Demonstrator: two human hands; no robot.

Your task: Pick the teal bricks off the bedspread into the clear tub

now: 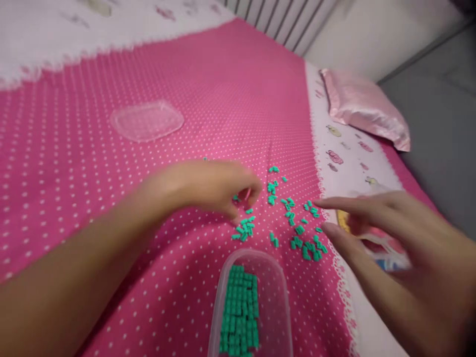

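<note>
Small green toy bricks lie loose in clusters on the pink dotted bedsheet. My left hand hovers over the left clusters, slightly blurred; its fingers curve down, with a gap between thumb and fingertips and nothing visible held. On the right, my right hand reaches in with index finger and thumb apart, their tips beside the right-hand bricks. Its other fingers are partly hidden. Between the hands, nearer me, sits a clear plastic box. Green bricks are packed in tight rows along its left side.
A clear plastic lid lies on the sheet at the upper left. A pink satin pillow rests at the far right. Under my right hand is a partly covered colourful item. A slatted headboard or rail stands at the back.
</note>
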